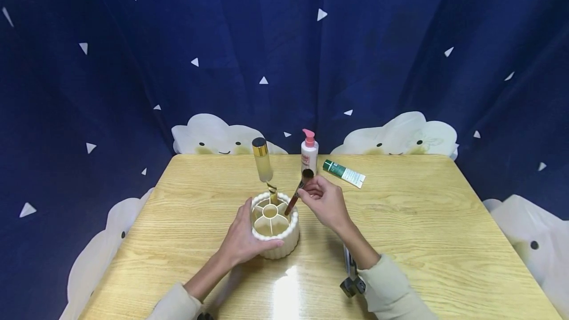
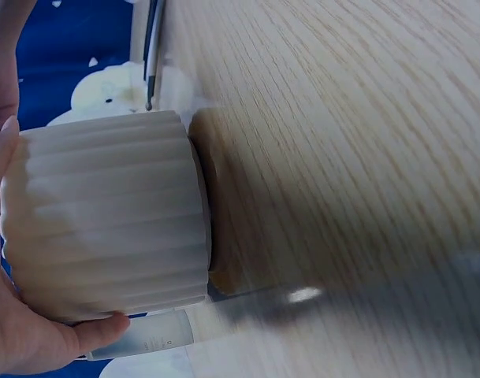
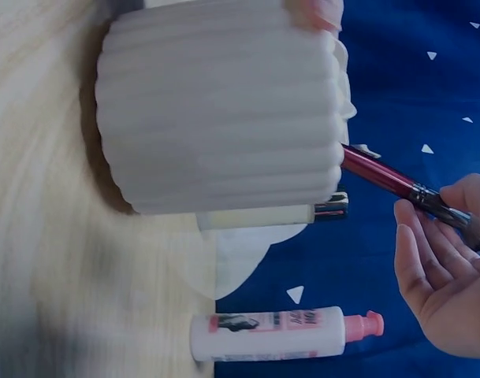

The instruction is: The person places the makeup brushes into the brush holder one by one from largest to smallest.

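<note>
My left hand [image 1: 242, 238] grips a round, cream ribbed desktop organizer [image 1: 290, 241] from the left, its thumb along the near rim. A ring and thin walls split the organizer's top into several compartments. My right hand [image 1: 328, 205] pinches a makeup brush [image 3: 377, 172] with a dark red handle and dark bristles. Bristles up, the tilted brush has its handle end inside the right-hand rim, in a right-side compartment. A slim gold-coloured item [image 1: 273, 195] stands in a back compartment. In the left wrist view, the left fingers and thumb [image 2: 102, 334] wrap the organizer's wall.
Behind the organizer stands a pale bottle [image 1: 263, 164] with a black and gold cap. To its right is a white bottle [image 1: 309, 154] with a pink pump. A green and white tube [image 1: 344, 173] lies further right. Small black objects [image 1: 352, 286] are beside the right sleeve.
</note>
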The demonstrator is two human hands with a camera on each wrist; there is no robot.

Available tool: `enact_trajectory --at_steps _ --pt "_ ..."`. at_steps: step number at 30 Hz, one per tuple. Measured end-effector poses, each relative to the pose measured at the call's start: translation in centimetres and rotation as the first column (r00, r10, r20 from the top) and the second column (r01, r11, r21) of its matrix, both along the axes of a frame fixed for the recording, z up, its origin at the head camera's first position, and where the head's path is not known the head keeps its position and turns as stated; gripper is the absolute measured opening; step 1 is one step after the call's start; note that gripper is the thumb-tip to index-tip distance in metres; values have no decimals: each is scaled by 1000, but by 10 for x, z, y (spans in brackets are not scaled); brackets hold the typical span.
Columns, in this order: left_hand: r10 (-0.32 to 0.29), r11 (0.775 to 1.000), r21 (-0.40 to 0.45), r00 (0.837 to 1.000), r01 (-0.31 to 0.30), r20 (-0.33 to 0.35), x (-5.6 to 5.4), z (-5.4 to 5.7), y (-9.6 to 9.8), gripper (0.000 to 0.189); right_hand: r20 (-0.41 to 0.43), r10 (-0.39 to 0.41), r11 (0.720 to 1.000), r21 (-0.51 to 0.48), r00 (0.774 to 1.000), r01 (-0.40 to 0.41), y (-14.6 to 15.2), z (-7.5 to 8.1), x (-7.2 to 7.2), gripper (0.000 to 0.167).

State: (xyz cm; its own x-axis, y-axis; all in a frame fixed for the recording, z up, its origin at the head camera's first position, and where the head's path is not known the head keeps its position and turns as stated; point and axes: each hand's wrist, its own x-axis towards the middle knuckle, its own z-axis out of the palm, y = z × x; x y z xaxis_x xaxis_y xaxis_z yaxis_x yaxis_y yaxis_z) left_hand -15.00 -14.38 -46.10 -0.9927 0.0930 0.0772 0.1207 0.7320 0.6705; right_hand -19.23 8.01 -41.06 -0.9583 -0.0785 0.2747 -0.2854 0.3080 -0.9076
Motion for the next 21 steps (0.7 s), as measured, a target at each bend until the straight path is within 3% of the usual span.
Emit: enact_trajectory --at_steps 6,13,21 --pt "22 999 -26 1000 -23 -20 0 -1 2 138 0 15 999 40 1000 -15 -5 -10 0 12" --pt "43 999 -23 999 -43 -21 2 -3 5 138 14 12 986 164 1000 -14 -9 -22 1 12" --pt "47 999 -14 998 -47 -31 4 -3 8 137 1 33 979 200 999 -32 -11 -30 1 10"
